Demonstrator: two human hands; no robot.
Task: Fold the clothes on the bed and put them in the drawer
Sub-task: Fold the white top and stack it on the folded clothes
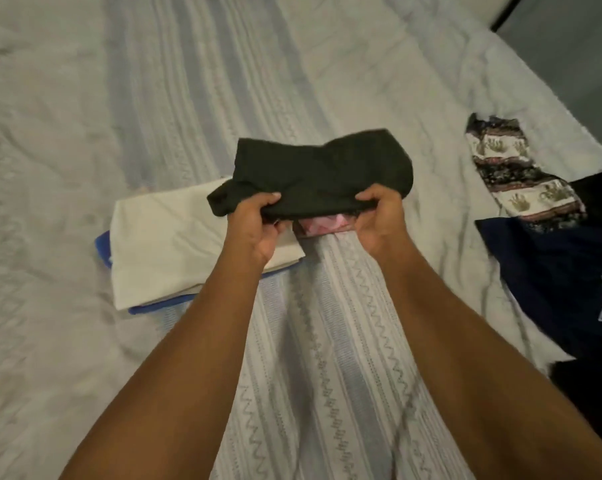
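Note:
A folded dark green garment [322, 171] hangs just above the bed [67, 133]. My left hand [256, 226] grips its near left edge and my right hand [379, 220] grips its near right edge. A bit of pink cloth [322, 226] shows under the garment between my hands. To the left lies a folded cream garment [168, 247] on top of a folded blue one [147, 308]. The drawer is not in view.
Unfolded clothes lie at the right edge of the bed: a patterned piece [516, 173], a navy garment [562, 278] and a black one [601, 192]. The floor [569, 39] shows at the top right beyond the bed's edge.

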